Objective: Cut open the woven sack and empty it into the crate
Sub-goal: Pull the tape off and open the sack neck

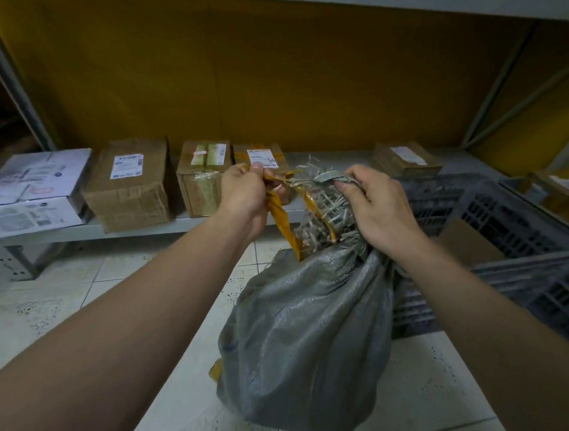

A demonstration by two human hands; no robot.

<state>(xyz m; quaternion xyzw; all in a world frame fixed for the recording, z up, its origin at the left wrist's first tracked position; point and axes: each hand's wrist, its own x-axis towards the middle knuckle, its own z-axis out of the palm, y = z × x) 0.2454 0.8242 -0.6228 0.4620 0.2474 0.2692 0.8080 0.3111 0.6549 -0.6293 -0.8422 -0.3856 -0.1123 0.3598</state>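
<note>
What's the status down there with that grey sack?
Left hand pulling yellow tape; right hand gripping frayed neck of sack. Sack not yet emptied. Crate waiting at right, nothing blocking.

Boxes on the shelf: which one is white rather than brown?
The white box at the far left end of the shelf; the other boxes are brown cardboard.
</note>
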